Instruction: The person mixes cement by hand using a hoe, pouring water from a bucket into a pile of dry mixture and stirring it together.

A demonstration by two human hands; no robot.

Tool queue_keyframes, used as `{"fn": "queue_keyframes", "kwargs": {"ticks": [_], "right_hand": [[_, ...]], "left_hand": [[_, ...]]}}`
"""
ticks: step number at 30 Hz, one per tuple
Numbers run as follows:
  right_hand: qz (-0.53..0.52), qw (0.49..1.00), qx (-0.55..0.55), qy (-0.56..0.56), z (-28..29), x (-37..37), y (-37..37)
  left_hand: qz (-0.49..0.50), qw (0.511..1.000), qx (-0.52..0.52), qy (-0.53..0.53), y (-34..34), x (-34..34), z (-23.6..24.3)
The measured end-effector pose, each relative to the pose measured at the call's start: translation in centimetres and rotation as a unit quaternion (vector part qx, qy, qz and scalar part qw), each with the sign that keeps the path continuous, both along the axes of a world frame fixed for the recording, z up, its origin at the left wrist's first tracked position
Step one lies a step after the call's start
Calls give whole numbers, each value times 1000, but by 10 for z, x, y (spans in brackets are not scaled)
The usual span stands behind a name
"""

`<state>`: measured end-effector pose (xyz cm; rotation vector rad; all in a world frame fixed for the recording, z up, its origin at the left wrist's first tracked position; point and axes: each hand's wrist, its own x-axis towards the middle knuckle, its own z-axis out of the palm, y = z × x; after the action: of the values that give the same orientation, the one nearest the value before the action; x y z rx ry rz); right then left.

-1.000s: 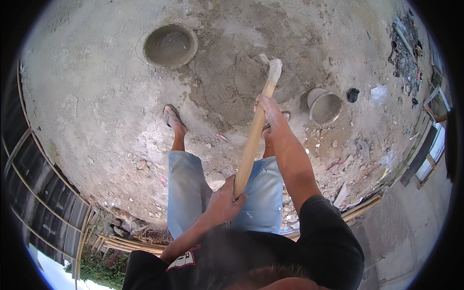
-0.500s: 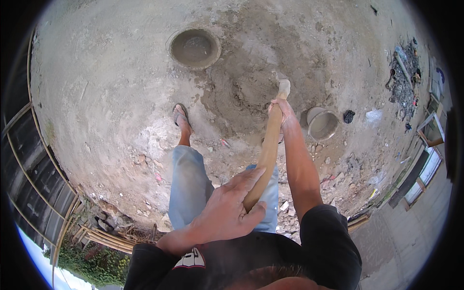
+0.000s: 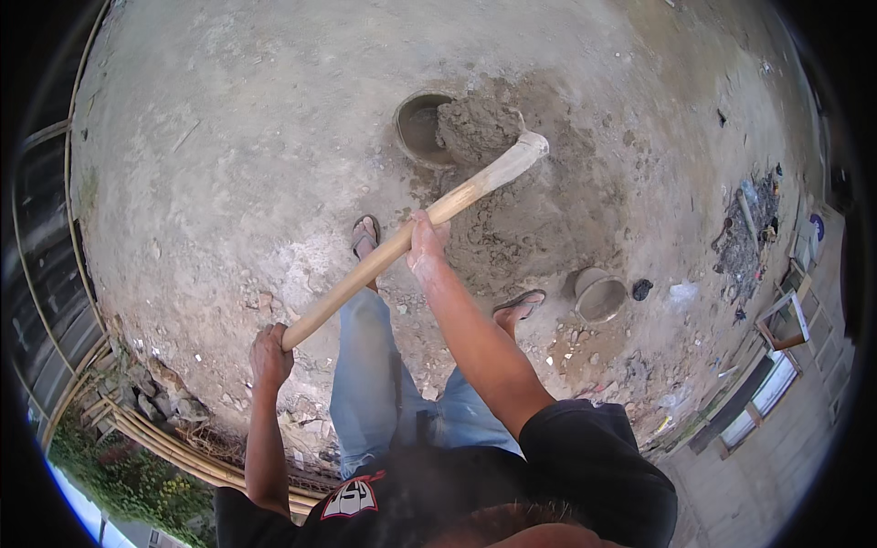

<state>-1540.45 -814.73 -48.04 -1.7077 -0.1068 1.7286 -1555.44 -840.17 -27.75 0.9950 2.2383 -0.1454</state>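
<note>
A long wooden-handled hoe [image 3: 365, 271] slants across my front, from low left to far right. Wrapped around the end of its handle is my left hand [image 3: 271, 356], while my right hand [image 3: 426, 243] grips it about midway. A heap of wet grey mortar [image 3: 480, 130] sits at the hoe's far end and hides the blade. That mortar overlaps the right side of a round tub [image 3: 420, 128], covering part of its rim and opening. Beneath the handle, more wet mortar [image 3: 539, 219] lies spread on the ground.
A smaller bucket [image 3: 600, 297] stands right of my right foot, with a black bundle [image 3: 642, 289] beside it. Burnt debris [image 3: 744, 233] lies at far right. Bamboo poles [image 3: 174, 447] and rubble are at lower left. A wooden frame [image 3: 784, 321] leans at the right edge.
The hoe has swung from pointing away to a slant, its head now raised with mortar by the tub. My left hand moved out left; my right hand moved left and nearer.
</note>
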Motion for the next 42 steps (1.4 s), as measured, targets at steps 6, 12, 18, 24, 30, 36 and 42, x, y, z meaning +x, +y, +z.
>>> {"fn": "queue_keyframes", "kwargs": {"ticks": [6,12,18,24,30,36,42], "right_hand": [[4,998,45,-36,-7,-10,8],[-8,999,29,-19,38,133,97],[39,998,-43,33,-51,267,213],[47,982,-163,81,-169,348,95],[9,973,-221,61,-116,351,-40],[-29,979,-76,-186,-59,418,15],[19,942,-145,-301,-112,460,96]], "left_hand": [[23,998,60,-1,-43,3,-94],[-20,965,109,-237,56,119,-56],[-77,964,-3,-256,193,253,-57],[-89,954,-155,-239,149,347,-90],[-73,936,-231,-255,66,321,-34],[-85,911,-204,-349,98,319,-59],[-126,900,-122,-398,198,304,-110]]}}
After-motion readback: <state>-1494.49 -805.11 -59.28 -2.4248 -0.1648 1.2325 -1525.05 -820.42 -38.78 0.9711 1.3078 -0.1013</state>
